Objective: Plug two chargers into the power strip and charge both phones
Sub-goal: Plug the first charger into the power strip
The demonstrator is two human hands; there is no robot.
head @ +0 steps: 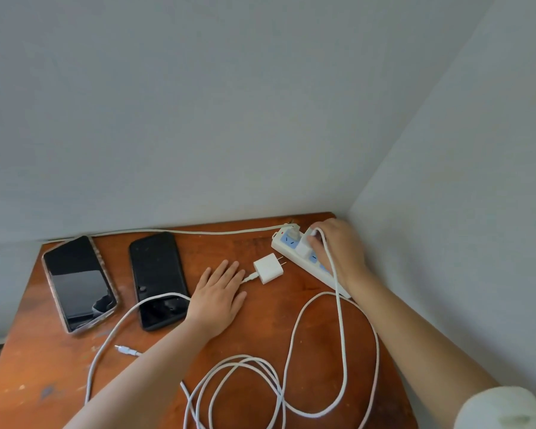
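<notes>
A white power strip (280, 245) with blue sockets lies at the table's back right corner. My right hand (342, 249) grips a white charger (305, 246) standing in one of its sockets. A second white charger (268, 268) lies loose on the table, prongs pointing toward the strip, with its cable running under my left hand (218, 294), which rests flat, fingers apart. Two dark phones lie screen up: one in a clear case (78, 283) at the left, a black one (158, 278) beside it. A loose cable plug end (127, 350) lies near my left forearm.
The brown wooden table (28, 376) sits in a corner between two grey walls. Long white cable loops (245, 385) cover the front middle. The strip's own cord (183, 232) runs along the back edge.
</notes>
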